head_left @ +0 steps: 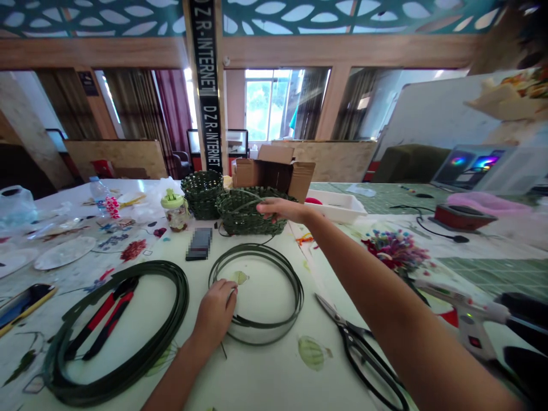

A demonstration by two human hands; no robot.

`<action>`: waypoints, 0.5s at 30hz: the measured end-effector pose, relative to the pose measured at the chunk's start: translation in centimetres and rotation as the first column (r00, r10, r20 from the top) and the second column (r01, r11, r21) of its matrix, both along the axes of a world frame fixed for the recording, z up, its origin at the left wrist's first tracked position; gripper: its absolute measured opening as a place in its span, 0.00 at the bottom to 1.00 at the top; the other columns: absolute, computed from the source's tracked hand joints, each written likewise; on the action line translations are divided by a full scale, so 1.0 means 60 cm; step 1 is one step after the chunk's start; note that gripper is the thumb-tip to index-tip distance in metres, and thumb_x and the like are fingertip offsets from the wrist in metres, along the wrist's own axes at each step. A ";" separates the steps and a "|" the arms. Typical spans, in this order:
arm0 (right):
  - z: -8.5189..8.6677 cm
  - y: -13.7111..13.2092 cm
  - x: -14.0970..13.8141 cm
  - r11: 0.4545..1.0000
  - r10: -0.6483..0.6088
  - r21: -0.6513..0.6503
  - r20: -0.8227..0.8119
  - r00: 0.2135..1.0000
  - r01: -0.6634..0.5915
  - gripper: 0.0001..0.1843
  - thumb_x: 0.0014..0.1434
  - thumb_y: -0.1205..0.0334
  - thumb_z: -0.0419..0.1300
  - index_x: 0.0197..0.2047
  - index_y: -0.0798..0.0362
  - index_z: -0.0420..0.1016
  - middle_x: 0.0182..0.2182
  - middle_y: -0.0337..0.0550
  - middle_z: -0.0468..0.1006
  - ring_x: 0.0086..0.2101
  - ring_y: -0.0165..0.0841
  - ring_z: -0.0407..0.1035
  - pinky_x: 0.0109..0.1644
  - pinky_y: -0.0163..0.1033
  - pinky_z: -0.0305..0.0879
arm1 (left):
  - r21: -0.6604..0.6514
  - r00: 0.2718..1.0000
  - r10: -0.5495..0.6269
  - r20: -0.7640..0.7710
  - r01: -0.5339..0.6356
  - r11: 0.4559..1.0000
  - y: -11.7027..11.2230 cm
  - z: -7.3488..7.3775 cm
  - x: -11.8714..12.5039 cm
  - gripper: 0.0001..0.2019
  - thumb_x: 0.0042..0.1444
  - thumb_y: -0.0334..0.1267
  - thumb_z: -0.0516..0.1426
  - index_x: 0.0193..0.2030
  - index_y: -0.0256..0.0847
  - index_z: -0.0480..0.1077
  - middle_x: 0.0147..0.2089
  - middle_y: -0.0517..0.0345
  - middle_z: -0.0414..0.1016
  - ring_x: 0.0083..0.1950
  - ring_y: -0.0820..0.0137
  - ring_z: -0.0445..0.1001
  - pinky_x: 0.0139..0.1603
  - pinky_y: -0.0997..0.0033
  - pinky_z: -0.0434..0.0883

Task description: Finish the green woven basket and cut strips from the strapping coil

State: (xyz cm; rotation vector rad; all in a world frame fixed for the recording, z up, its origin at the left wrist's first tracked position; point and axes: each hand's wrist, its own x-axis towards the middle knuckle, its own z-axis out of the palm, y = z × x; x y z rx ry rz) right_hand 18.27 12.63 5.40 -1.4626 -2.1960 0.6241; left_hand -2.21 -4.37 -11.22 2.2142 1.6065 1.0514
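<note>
My right hand reaches far forward and grips the rim of a dark green woven basket at the middle of the table. A second green woven basket stands just behind it to the left. My left hand rests with curled fingers on the left edge of a small coil of green strapping lying flat on the table. A larger, thicker coil of green strapping lies to the left, with red-handled pliers inside it.
Black scissors lie at right of the small coil, a glue gun further right. A brown cardboard box, white tray, jar, phone, flower bunch and laptop crowd the table.
</note>
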 end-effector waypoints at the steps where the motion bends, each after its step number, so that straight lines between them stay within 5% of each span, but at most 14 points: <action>1: 0.001 -0.005 0.003 0.998 -0.027 0.053 0.055 0.998 0.024 0.20 0.53 0.46 0.60 0.40 0.54 0.74 0.37 0.46 0.76 0.36 0.36 0.70 0.39 0.37 0.67 | -0.002 1.000 -0.009 0.001 0.009 1.000 -0.001 0.000 0.001 0.12 0.60 0.34 0.46 0.41 0.37 0.70 0.42 0.49 0.72 0.46 0.62 0.69 0.49 0.60 0.66; 5: 0.003 -0.010 -0.002 0.931 -0.224 0.329 0.184 0.957 0.155 0.19 0.55 0.58 0.60 0.49 0.57 0.69 0.47 0.58 0.70 0.50 0.49 0.62 0.51 0.48 0.58 | -0.026 1.000 -0.029 0.002 0.029 0.999 -0.005 0.001 0.005 0.12 0.60 0.34 0.46 0.41 0.38 0.70 0.42 0.49 0.72 0.46 0.62 0.69 0.48 0.59 0.67; 8: 0.017 0.006 -0.016 0.897 -0.252 0.422 0.239 0.938 0.134 0.18 0.53 0.62 0.62 0.48 0.55 0.71 0.53 0.59 0.66 0.54 0.51 0.59 0.52 0.47 0.57 | -0.044 1.000 -0.017 0.001 0.017 0.999 -0.005 0.002 0.005 0.13 0.60 0.34 0.46 0.41 0.38 0.70 0.42 0.49 0.72 0.45 0.62 0.69 0.48 0.59 0.67; 12: 0.072 0.048 -0.027 0.925 -0.189 0.372 0.280 0.941 0.075 0.09 0.43 0.62 0.70 0.27 0.56 0.76 0.34 0.51 0.76 0.42 0.45 0.70 0.42 0.40 0.64 | -0.028 1.000 -0.004 -0.015 0.004 1.000 -0.005 0.002 0.004 0.13 0.60 0.35 0.45 0.41 0.39 0.70 0.43 0.48 0.73 0.46 0.61 0.70 0.48 0.59 0.68; 15: 0.129 0.079 -0.023 0.911 -0.189 0.396 0.154 0.970 0.114 0.08 0.48 0.64 0.67 0.27 0.59 0.75 0.27 0.48 0.74 0.40 0.43 0.71 0.41 0.39 0.66 | -0.005 1.000 -0.003 -0.031 0.003 1.000 -0.003 0.000 0.005 0.13 0.60 0.34 0.45 0.41 0.39 0.71 0.41 0.49 0.73 0.45 0.62 0.71 0.47 0.59 0.68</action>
